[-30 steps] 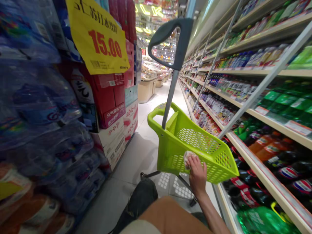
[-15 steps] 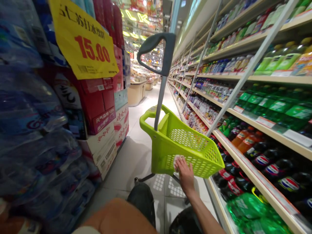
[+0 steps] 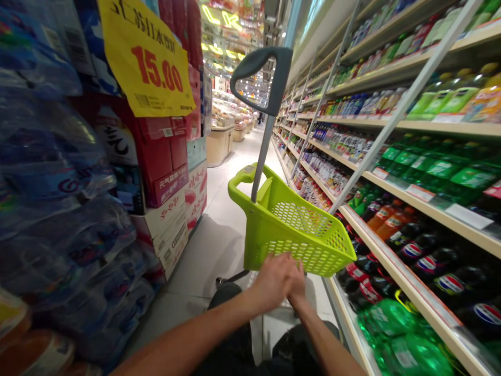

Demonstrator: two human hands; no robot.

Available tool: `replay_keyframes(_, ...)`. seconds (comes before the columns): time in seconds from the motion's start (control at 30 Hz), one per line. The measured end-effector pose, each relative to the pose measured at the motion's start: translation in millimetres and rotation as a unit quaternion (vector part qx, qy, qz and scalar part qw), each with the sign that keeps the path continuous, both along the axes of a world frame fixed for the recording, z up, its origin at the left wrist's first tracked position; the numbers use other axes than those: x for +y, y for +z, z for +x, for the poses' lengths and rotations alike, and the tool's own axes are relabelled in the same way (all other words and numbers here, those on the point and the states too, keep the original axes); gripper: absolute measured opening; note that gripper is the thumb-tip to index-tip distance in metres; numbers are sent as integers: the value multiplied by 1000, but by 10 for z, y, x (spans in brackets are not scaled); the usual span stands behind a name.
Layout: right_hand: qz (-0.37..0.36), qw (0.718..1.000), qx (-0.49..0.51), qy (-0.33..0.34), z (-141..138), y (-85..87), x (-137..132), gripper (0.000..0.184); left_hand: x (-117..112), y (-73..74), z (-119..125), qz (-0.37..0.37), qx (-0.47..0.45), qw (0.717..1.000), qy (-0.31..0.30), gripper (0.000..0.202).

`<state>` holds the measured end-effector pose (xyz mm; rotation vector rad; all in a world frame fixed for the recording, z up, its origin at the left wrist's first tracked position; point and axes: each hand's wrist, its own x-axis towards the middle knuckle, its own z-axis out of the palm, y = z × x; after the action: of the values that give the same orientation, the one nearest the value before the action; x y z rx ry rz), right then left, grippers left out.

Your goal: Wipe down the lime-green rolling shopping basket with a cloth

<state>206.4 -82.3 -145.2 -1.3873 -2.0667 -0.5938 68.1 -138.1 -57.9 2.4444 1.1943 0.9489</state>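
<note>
The lime-green basket trolley is standing on the tiled aisle floor, straight ahead of the seated or crouching person, its perforated side wall facing the hands. The left hand and the right hand are meeting just in front of that wall's lower part, the left partly covering the right. Their fingers are bunching together rather than spreading; whether they are pinching anything between them, or touching the plastic, I cannot tell, since the backs of the hands are hiding it. The forearms are converging over the dark trouser legs — a low posture that is probably bringing the basket's side within easy reach.

The grey loop handle is rising on a metal pole well above the basket, presumably so that someone standing can push without stooping. A splayed leg is showing beneath, likely giving the trolley a steady footing.

On the left, shrink-wrapped bottle packs and a red carton are forming a stack, with a yellow price sign reading 15.00 and angling outward, apparently for passers-by. On the right, Pepsi bottles are lying label-outward on the shelving — seemingly for quick recognition.
</note>
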Motion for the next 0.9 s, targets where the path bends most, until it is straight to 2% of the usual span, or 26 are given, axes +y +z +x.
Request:
replay_keyframes(0.07,25,999,20,-1,-124,199,117,30,229,-122,-371,-7,43,990,132,39)
replay_keyframes(0.13,46,998,40,6,-205,330,234,32,416,-252,-713,-13,97,964,248,44)
replay_keyframes(0.2,46,998,37,27,-249,297,282,34,533,-371,-951,-14,142,947,289,49)
replay_keyframes(0.3,16,995,-12,99,-371,115,233,33,606,-495,-1089,1,182,939,293,52)
replay_keyframes(0.33,10,993,-20,116,-450,104,213,31,620,-513,-1096,9,187,938,292,52)
replay_keyframes(0.4,21,993,-1,114,-659,226,217,29,657,-511,-1086,29,186,937,294,53)
replay_keyframes(0.5,66,992,36,104,-957,576,344,31,726,-449,-1071,51,171,935,308,54)
replay_keyframes(0.57,78,991,32,104,-1047,654,439,33,753,-423,-1078,65,166,932,314,54)
replay_keyframes(0.6,77,991,19,109,-1052,608,465,33,755,-426,-1086,71,168,931,315,53)
replay_keyframes(0.73,39,985,-57,160,-918,200,393,28,710,-502,-1130,73,186,929,311,53)
replay_keyframes(0.77,31,985,-57,159,-868,159,356,28,699,-515,-1132,70,190,929,311,53)
replay_keyframes(0.83,33,991,-21,126,-750,224,311,30,695,-509,-1110,69,194,928,310,52)
replay_keyframes(0.9,52,996,27,71,-598,386,318,33,711,-468,-1038,72,192,930,304,52)
